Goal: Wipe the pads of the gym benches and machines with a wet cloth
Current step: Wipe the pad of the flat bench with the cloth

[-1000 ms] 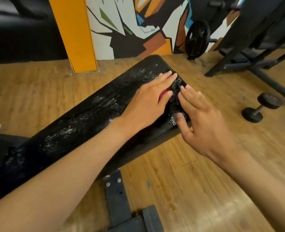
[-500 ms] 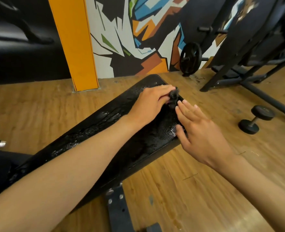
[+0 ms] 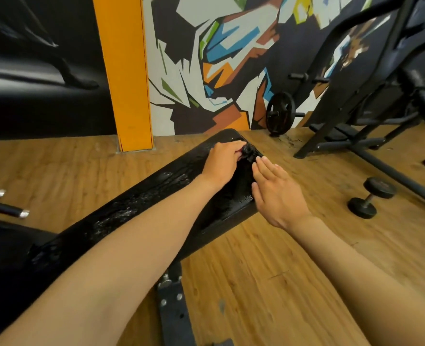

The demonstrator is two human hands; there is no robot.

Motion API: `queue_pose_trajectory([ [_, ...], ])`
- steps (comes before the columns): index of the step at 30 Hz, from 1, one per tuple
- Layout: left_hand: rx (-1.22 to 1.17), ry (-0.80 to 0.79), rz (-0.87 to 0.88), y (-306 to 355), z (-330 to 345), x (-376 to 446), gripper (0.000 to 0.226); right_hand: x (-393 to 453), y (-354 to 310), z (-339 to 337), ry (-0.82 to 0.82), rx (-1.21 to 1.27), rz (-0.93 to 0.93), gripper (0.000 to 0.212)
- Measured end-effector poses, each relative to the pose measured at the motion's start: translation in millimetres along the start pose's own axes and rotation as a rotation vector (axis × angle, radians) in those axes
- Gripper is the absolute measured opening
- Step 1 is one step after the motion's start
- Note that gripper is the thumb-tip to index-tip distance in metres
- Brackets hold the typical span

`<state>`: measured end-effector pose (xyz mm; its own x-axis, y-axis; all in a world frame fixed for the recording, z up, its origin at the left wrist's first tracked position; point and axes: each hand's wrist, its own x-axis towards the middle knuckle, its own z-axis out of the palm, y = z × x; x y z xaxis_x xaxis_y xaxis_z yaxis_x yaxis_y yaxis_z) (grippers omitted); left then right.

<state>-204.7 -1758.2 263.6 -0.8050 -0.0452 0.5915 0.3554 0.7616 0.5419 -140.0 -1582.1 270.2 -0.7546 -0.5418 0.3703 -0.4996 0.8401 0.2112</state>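
Note:
A long black bench pad (image 3: 141,203), glistening wet, runs diagonally from the lower left to the wall. Near its far right end my left hand (image 3: 221,163) has its fingers curled round a bunched dark wet cloth (image 3: 250,150). My right hand (image 3: 276,193) lies flat with straight fingers on the pad's near right edge, just beside the cloth; its thumb is at the pad's corner. Most of the cloth is hidden under my left fingers.
The bench's metal foot (image 3: 174,308) sticks out below the pad. A small dumbbell (image 3: 371,198) lies on the wooden floor at right, a black machine frame (image 3: 361,146) and a weight plate (image 3: 280,116) behind it. An orange pillar (image 3: 124,78) stands at the wall. Two bar ends (image 3: 4,208) show at left.
My left hand went from lying flat on the cloth to gripping it bunched up. The view rose and pulled back. My right hand stayed flat at the pad's edge.

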Motion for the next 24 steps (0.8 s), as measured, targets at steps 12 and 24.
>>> queue_pose_trajectory([
  [12, 0.13, 0.04, -0.076, -39.9, 21.3, 75.3, 0.032, 41.3, 15.9, 17.6, 0.023, 0.064, -0.034, 0.052],
  [24, 0.198, -0.017, 0.058, -53.9, 8.9, 47.4, 0.041, 41.5, 10.6, 29.8, 0.105, 0.184, 0.054, 0.055],
])
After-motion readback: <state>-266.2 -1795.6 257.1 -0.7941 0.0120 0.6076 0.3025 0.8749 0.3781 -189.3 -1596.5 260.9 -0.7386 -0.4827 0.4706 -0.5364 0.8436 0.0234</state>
